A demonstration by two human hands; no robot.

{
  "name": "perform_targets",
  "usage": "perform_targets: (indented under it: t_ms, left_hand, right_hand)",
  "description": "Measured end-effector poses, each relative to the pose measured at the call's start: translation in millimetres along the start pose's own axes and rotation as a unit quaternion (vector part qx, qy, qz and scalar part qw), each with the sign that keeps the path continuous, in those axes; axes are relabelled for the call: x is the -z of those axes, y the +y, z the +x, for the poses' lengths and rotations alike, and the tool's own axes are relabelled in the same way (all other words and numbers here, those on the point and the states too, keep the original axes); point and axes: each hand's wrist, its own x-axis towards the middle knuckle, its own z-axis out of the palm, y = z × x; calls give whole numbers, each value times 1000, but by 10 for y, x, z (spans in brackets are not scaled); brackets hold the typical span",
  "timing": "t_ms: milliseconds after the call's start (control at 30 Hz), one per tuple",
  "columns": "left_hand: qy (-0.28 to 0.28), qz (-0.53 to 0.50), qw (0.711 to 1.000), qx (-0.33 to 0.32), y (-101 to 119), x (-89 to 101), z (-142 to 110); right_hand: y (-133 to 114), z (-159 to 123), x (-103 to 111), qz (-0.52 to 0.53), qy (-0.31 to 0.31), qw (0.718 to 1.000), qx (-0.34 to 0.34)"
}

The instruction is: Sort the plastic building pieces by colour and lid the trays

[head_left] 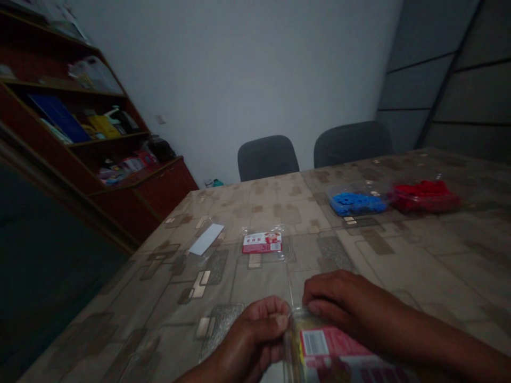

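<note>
A clear plastic clamshell box (315, 343) with a pink and white label and a barcode lies at the table's near edge, partly cut off by the frame. Yellowish contents show through its side. My left hand (263, 332) pinches the box's left corner between thumb and fingers. Across the far edge of the lid rests my right hand (339, 298), fingers curled over the rim; its forearm covers part of the box. Beyond them lie a clear lid with a pink label (261, 243) and another clear lid with a white label (206, 239).
Farther right stand a clear tub of blue pieces (357, 204) and a clear tub of red pieces (425, 196). A patterned cloth covers the table (159, 298). Two dark chairs (267, 157) are behind it, and a wooden shelf unit (159, 186) stands at left.
</note>
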Motion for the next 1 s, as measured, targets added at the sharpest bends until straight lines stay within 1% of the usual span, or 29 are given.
perform_targets:
  t_ms: [100,200,267,333,567,667,733,800,933,1000]
  left_hand:
    - [-16,47,998,-48,-26,23,34]
    - [10,144,985,-91,-15,10,57]
    - [29,184,976,-110,-1,-2,65]
    - [31,176,978,-111,-3,-7,69]
    - [55,55,995,-60,-66,-63,50]
    - [47,7,998,-32,-64,-93,40]
    - [37,-6,999,-23,-74,-100,36]
    - [24,12,999,-38,-96,-102,35]
    - [18,112,986,-120,-146,-75,43]
    - [22,130,983,-125,-161,-34,54]
  right_hand:
    - [-8,-5,4,1,-2,1000,2]
    - [-10,-1,11,-3,4,1000,5]
    - [-8,2,11,-6,8,1000,11]
    - [-5,3,8,-7,9,1000,17]
    - [7,5,1,-7,6,1000,17]
    - [18,17,-3,-12,0,1000,18]
    - [16,23,-9,-14,-3,1000,21]
    - [2,24,-14,-10,2,1000,23]
    - [-27,11,19,7,12,999,35]
    - [8,-23,79,16,-2,999,51]
